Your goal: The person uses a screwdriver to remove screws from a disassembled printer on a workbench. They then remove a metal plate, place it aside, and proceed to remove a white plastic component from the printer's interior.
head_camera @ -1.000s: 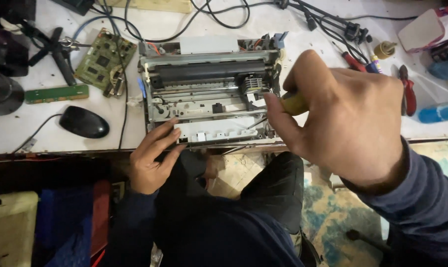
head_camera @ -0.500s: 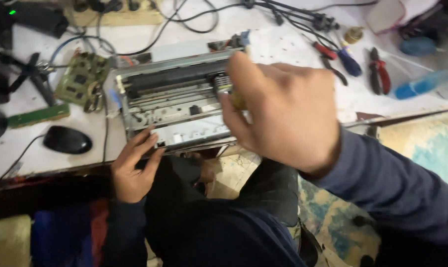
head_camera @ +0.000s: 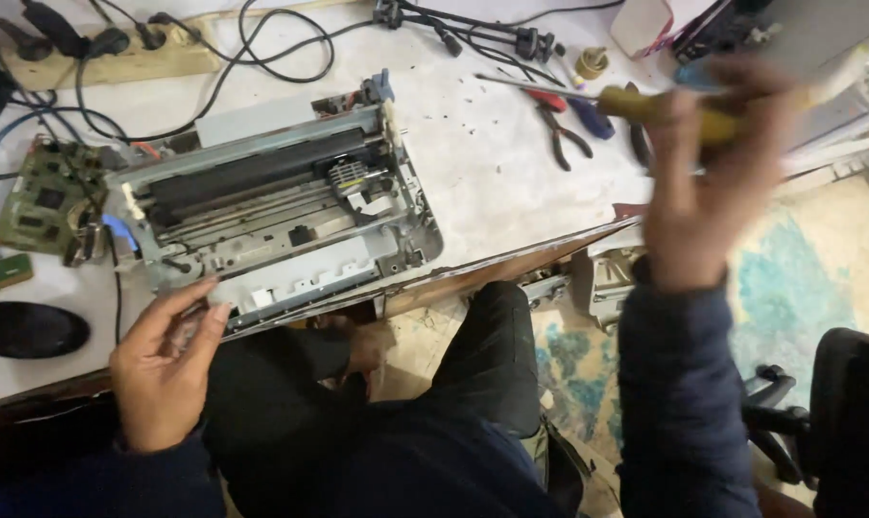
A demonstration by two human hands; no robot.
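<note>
Opened printer chassis [head_camera: 271,206] sits at the front edge of the white workbench [head_camera: 492,163]; its black roller and metal rails are exposed inside. Left hand [head_camera: 161,369] rests on the chassis's near-left corner, fingers loosely curled, pinching nothing discernible. Right hand [head_camera: 708,177], blurred, is raised right of the printer, closed around a yellow-handled screwdriver [head_camera: 645,104]. Pliers [head_camera: 561,123], green circuit board [head_camera: 46,197], black mouse [head_camera: 29,329] and cables lie around.

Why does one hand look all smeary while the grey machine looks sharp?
In the head view, the right hand and its yellow-handled screwdriver are streaked with motion blur; the opened printer and left hand at its front edge look crisp; light is soft and even on the white table, without harsh glare.
</note>
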